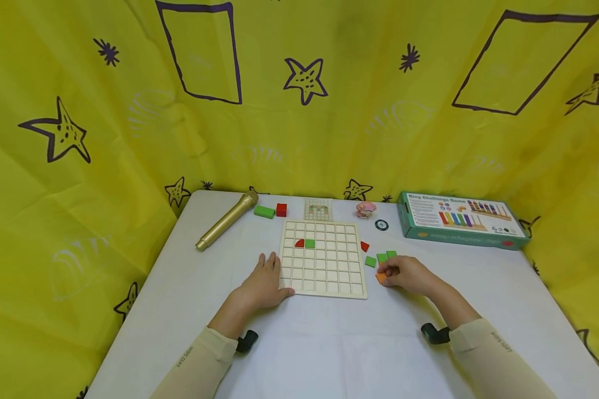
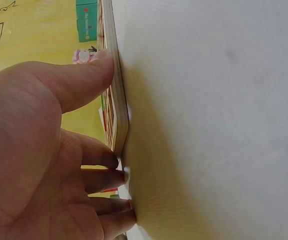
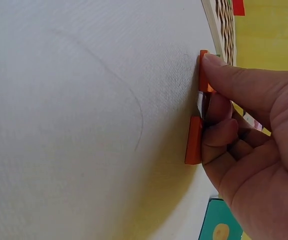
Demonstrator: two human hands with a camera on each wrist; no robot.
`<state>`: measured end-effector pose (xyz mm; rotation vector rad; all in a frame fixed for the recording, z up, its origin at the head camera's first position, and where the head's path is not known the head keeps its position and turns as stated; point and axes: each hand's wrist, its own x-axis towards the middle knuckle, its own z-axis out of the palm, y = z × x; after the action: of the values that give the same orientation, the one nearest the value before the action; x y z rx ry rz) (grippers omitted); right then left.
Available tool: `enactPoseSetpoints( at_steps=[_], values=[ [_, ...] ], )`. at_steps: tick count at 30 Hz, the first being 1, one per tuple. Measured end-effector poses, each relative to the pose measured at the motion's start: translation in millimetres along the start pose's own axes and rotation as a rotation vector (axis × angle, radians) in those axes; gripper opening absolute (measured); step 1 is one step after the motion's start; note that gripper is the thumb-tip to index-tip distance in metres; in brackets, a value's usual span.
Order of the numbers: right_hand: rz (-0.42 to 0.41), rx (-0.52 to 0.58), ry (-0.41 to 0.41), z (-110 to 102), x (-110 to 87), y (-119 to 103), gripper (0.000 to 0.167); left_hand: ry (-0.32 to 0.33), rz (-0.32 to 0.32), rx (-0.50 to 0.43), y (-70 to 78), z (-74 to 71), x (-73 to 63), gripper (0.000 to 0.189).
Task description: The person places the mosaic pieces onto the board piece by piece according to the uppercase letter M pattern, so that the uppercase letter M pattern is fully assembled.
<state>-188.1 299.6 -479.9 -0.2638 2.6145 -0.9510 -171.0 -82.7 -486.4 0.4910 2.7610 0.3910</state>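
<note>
Relaxed and spread, the left hand (image 1: 264, 282) rests beside a square, cream, gridded wooden board (image 1: 326, 289), its thumb touching the near edge; the right hand (image 1: 404, 274) pinches a flat orange block (image 1: 381, 278), seemingly painted wood, on the table right of the board. A second orange block (image 3: 194, 140) lies by the curled fingers. Such a block should be light, stiff and hard to break, its smooth faces perhaps slippery; opposite edges look the surest hold. Underneath spreads a white, faintly textured tabletop (image 1: 329, 349). Flat green blocks (image 1: 371, 261) lie just beyond the right hand. Farther off are a gold microphone (image 1: 228, 220) and a teal cardboard game box (image 1: 461, 220); yellow curtains with dark-outlined stars (image 1: 259, 133) hang behind.
</note>
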Motion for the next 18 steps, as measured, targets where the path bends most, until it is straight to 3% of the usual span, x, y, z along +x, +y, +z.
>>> enactPoseSetpoints(
  at_steps=[10,18],
  values=[
    [-0.023,0.004,0.017,0.8,-1.9,-2.4,0.019,0.005,-0.002,0.001,-0.5,0.3,-0.1,0.095],
    [-0.045,0.008,-0.031,-3.0,2.1,-4.4,0.012,0.004,0.001,-0.001,-0.3,0.2,0.0,0.096]
  ],
)
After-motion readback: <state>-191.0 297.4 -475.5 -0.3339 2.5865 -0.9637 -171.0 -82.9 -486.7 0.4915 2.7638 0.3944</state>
